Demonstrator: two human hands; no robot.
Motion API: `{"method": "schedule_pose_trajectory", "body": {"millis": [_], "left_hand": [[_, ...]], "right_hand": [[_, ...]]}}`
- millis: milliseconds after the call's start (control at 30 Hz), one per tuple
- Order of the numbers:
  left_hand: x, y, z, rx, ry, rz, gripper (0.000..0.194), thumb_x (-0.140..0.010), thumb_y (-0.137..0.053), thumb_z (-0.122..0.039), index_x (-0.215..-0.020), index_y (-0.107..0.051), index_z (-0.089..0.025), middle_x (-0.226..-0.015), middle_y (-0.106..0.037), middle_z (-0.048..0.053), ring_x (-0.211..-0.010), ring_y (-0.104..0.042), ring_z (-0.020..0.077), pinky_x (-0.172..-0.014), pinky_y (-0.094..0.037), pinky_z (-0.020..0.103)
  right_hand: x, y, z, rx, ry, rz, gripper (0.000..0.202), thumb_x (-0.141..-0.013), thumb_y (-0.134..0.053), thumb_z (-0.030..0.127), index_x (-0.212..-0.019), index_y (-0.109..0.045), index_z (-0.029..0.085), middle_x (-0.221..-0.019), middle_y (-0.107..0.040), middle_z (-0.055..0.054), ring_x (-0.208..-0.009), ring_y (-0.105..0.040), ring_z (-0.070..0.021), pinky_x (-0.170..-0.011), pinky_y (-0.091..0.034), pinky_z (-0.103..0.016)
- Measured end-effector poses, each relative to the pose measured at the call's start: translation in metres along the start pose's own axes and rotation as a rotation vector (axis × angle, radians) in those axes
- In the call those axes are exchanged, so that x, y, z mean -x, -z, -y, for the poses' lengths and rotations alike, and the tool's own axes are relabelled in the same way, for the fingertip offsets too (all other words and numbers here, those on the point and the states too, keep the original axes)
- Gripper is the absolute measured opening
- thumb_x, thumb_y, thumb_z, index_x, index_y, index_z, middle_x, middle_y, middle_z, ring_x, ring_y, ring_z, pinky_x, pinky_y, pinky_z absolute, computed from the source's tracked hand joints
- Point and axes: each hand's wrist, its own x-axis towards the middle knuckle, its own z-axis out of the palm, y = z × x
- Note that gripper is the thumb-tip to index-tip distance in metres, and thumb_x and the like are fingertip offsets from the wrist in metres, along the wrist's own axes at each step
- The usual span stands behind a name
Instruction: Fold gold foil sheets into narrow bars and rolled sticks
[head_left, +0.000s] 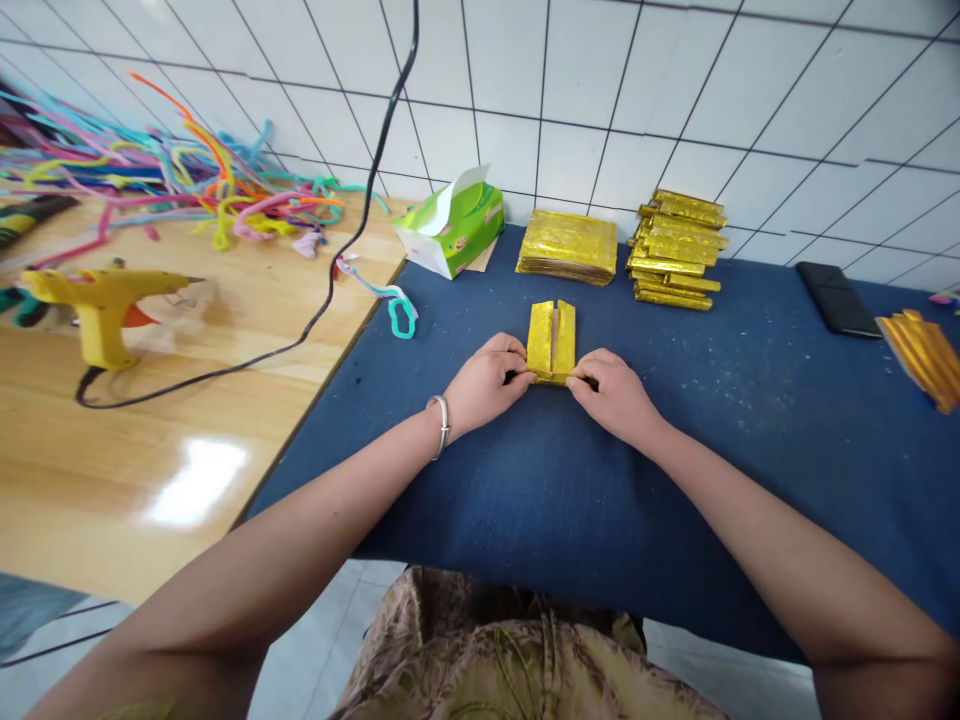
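A sheet of gold foil paper (pixel 540 335) lies on the blue cloth, its two sides folded inward so that a narrow gap runs down the middle. My left hand (pixel 493 380) pinches its near left corner between thumb and fingers. At the near right corner, my right hand (pixel 611 390) grips the same paper in a like pinch. The near edge looks turned up slightly between both hands. Just beyond it sits a flat stack of gold paper (pixel 568 240). To the right of that stack is a pile of narrow folded gold strips (pixel 675 248).
A yellow glue gun (pixel 109 305) with a black cord lies on the wooden table (pixel 300 470) at left, below tangled colourful pipe cleaners (pixel 225 190). A green tissue pack (pixel 457 225) stands by the tiled wall. A black phone (pixel 836 298) and more folded gold paper (pixel 922 355) lie at right.
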Motion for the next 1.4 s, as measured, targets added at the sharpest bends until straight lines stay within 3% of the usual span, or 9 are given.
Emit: {"method": "schedule_pose_trajectory", "body": {"millis": [467,1067,1233,1400], "left_hand": [[-0.003,0.001,0.004,-0.049,0.094,0.003,0.015,-0.08,-0.063,-0.024,-0.067,-0.064,-0.017,-0.094,-0.059,0.004,-0.087,-0.055,0.0139,-0.082,-0.047,0.03],[-0.003,0.001,0.003,-0.202,0.074,0.056,0.016,-0.08,-0.062,-0.025,-0.068,-0.056,-0.016,-0.097,-0.057,0.004,-0.089,-0.053,0.0167,-0.081,-0.045,0.033],[-0.002,0.001,0.001,-0.235,0.059,0.032,0.009,-0.081,-0.061,-0.025,-0.083,-0.056,-0.017,-0.1,-0.057,0.005,-0.093,-0.052,0.0182,-0.081,-0.044,0.033],[-0.001,0.003,-0.006,-0.321,-0.097,0.06,0.015,-0.087,-0.052,-0.019,-0.1,-0.06,-0.02,-0.106,-0.059,0.006,-0.095,-0.051,0.0195,-0.08,-0.04,0.034]], "right_hand": [[-0.008,0.001,0.001,0.069,-0.153,0.097,0.019,-0.078,-0.054,0.024,-0.06,-0.052,0.02,-0.081,-0.056,-0.003,-0.075,-0.055,-0.0146,-0.069,-0.043,-0.029],[-0.012,0.002,0.003,0.084,-0.22,0.109,0.019,-0.076,-0.06,0.03,-0.062,-0.055,0.02,-0.081,-0.055,-0.002,-0.073,-0.053,-0.0145,-0.066,-0.041,-0.029],[-0.013,0.002,-0.001,0.039,-0.223,0.107,0.02,-0.075,-0.062,0.031,-0.06,-0.055,0.02,-0.079,-0.054,-0.001,-0.071,-0.053,-0.0138,-0.066,-0.041,-0.029],[-0.016,0.004,-0.003,0.008,-0.228,0.129,0.022,-0.074,-0.064,0.031,-0.057,-0.054,0.02,-0.077,-0.054,-0.001,-0.072,-0.054,-0.0142,-0.067,-0.042,-0.03]]}}
